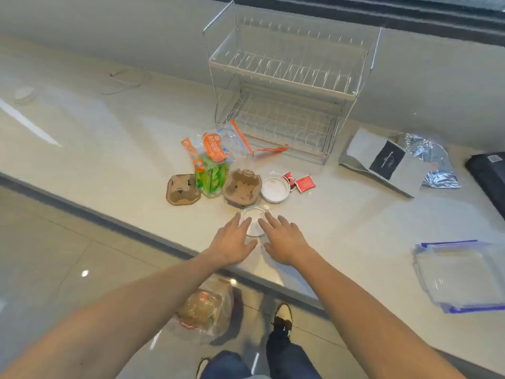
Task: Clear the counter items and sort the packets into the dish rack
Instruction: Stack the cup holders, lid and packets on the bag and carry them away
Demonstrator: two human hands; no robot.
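Both hands lay flat and open on the tabletop [341, 228], fingers spread: the left hand [232, 242] and right hand [284, 242] flanked a clear plastic lid [254, 221], fingertips resting on its edges. Just beyond sat a white round lid [274, 190], two red sauce packets [300, 181], two cardboard cup carriers [241, 188] and a green-and-orange snack bag [211, 165]. The empty two-tier wire dish rack [289, 86] stood farther back. A grey pouch [382, 162] lay to its right.
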